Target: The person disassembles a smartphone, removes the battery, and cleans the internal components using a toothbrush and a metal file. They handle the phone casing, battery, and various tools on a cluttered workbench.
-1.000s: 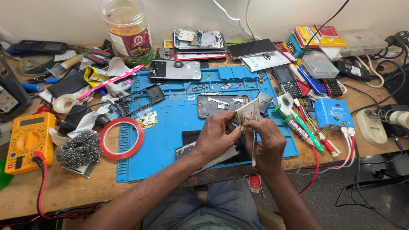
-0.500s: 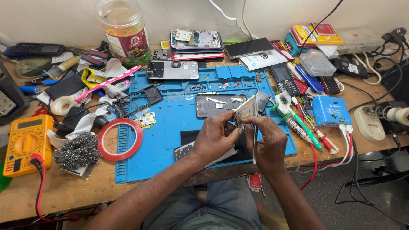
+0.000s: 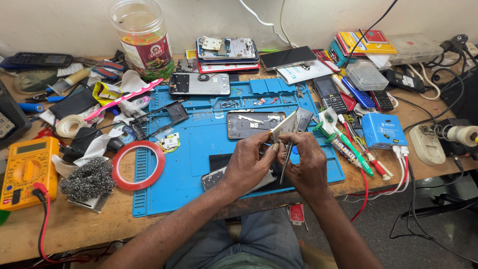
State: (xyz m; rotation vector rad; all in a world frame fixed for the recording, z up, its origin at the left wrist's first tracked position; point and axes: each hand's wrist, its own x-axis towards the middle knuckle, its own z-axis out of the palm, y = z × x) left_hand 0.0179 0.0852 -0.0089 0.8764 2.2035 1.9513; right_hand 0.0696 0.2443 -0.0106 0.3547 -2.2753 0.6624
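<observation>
- The left hand (image 3: pixel 249 162) pinches the lower edge of a small pale card-like sheet (image 3: pixel 284 125) between thumb and fingertips, fingers closed on it.
- The right hand (image 3: pixel 307 162) is curled just beside the left, the two touching at the fingertips; it grips slim metal tweezers (image 3: pixel 286 159) that point downward, and its fingers also meet the sheet.
- The sheet stands tilted upright above the near middle of the blue work mat (image 3: pixel 199 144), right over the hands.
- Just behind the sheet, an opened phone body (image 3: pixel 251 124) lies flat on the mat; a dark phone screen (image 3: pixel 224 175) lies partly under the left wrist.
- Left on the mat's edge lies a red tape ring (image 3: pixel 138 164), with a wad of steel wool (image 3: pixel 87 179) and a yellow multimeter (image 3: pixel 25 172) farther left on the desk (image 3: pixel 74 226).
- To the right lie screwdrivers (image 3: pixel 348 147) and a blue box (image 3: pixel 383 130).
- At the back stands a clear plastic jar (image 3: pixel 142 37) near a stack of phones (image 3: pixel 226 52).
</observation>
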